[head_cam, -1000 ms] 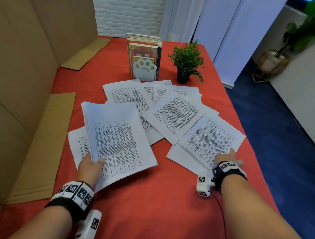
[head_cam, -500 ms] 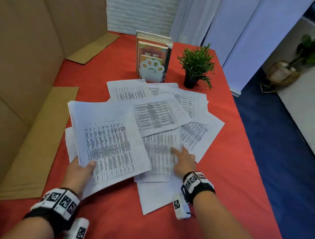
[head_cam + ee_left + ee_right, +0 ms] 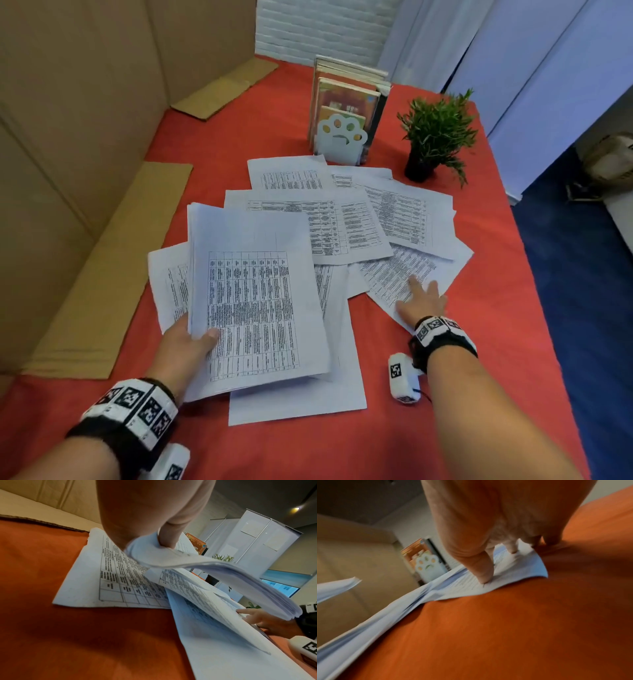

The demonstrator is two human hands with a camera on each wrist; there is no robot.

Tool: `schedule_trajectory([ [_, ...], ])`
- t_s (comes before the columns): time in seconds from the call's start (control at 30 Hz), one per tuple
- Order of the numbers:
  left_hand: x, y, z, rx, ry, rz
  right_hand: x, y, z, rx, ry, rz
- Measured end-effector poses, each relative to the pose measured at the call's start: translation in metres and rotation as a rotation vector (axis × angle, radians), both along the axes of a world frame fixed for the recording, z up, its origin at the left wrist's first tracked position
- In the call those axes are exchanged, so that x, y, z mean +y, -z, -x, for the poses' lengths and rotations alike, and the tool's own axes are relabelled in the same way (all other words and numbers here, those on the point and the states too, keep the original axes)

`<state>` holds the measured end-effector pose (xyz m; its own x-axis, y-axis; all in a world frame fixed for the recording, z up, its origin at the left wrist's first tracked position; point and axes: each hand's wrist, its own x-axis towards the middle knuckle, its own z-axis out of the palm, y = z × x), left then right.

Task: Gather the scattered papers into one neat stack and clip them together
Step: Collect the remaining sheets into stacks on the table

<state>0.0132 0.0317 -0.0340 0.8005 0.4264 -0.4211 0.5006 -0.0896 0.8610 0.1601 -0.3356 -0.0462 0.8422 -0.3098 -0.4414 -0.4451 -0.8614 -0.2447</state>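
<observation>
Left hand: your left hand (image 3: 186,342) pinches the near-left corner of the gathered stack (image 3: 253,301), thumb on top and fingers underneath, so the sheets you have collected stay together; the left wrist view shows that bundle bowed and lifted clear of the cloth
Right hand: your right hand (image 3: 419,301) lies flat with fingers spread on a loose sheet (image 3: 397,277) at the right of the spread, gripping nothing; my guess is you press down this way so the page slides on the cloth instead of crumpling
Papers: the scattered papers (image 3: 346,226) overlap in a fan across the middle of the red tablecloth (image 3: 507,308), from just in front of the bookend out to the right; one sheet (image 3: 169,284) pokes out left of the stack, and a blank-looking sheet (image 3: 298,401) lies nearest you, partly under it
Clip: I can't spot one in any view, so you may have to look for it once the pile is squared
Step in hand: judged from how things lie, you are mid-gather, with most sheets not yet in the stack
Next move: probably draw the pressed sheet left toward the stack, keeping the bundle raised so it can slip under
Risk: the held stack droops at its free edge and may fan out
Surroundings: a paw-shaped bookend (image 3: 342,138) holding books (image 3: 346,92) stands at the far side, a potted plant (image 3: 433,137) to its right, cardboard panels (image 3: 85,137) on the left
</observation>
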Motion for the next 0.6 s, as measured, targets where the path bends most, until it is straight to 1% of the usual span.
schedule_trajectory([
  [0.1,0.003,0.004,0.002,0.019,-0.015,0.006,0.029,0.001,0.006,-0.007,-0.185,0.000],
  [0.23,0.003,0.000,0.004,0.018,-0.016,0.023,0.059,0.003,0.028,-0.035,-0.353,-0.016],
  [0.3,0.001,-0.005,0.004,0.018,-0.016,0.038,0.068,0.005,0.042,-0.064,-0.421,-0.073],
  [0.37,-0.003,-0.010,0.005,0.015,0.001,0.000,0.074,0.003,0.050,-0.126,-0.393,-0.167],
  [0.5,-0.011,-0.018,0.006,0.030,0.035,-0.041,0.083,-0.011,0.059,-0.315,-0.199,-0.295],
  [0.53,-0.013,-0.020,0.006,0.037,0.052,-0.048,0.088,-0.016,0.063,-0.305,-0.157,-0.395],
  [0.6,-0.020,-0.022,0.005,0.051,0.091,-0.050,0.101,-0.029,0.075,-0.178,-0.053,-0.695],
])
